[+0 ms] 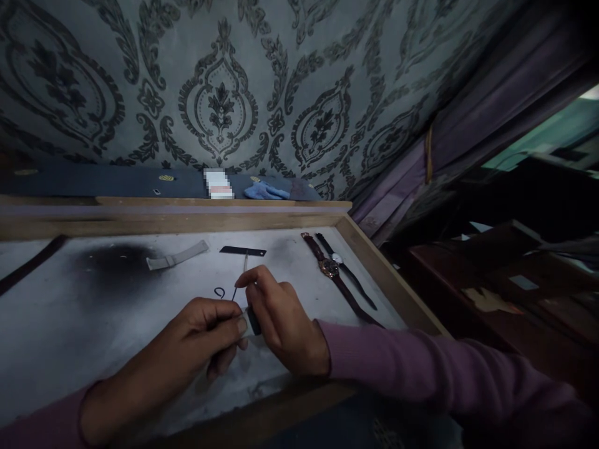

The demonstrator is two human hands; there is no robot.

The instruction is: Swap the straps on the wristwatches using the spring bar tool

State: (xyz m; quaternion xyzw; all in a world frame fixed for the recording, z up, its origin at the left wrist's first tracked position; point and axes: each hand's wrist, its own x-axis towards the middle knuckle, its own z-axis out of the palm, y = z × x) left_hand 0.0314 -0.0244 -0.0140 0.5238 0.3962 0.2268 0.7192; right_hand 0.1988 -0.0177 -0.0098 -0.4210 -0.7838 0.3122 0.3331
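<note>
Just in front of me, my left hand (213,330) is closed, its thumb and forefinger pinching something small and pale that is mostly hidden. Close against it, my right hand (281,318) has its fingers curled around a thin rod (234,293), which runs down toward the left fingertips. A slim, pale, pointed piece (246,260) sticks up past the right forefinger; whether it belongs to the rod I cannot tell. Between the two hands shows a dark flat piece (254,320). A small black loop (219,292) lies on the white surface beyond them.
The white tabletop (116,337) has a raised wooden rim (393,274). On it lie a black flat strip (243,251), a mesh watch band (178,255), a brown-strapped watch (330,268), a black-strapped watch (337,258) and a dark strap (32,265). A blue cloth (266,191) rests behind.
</note>
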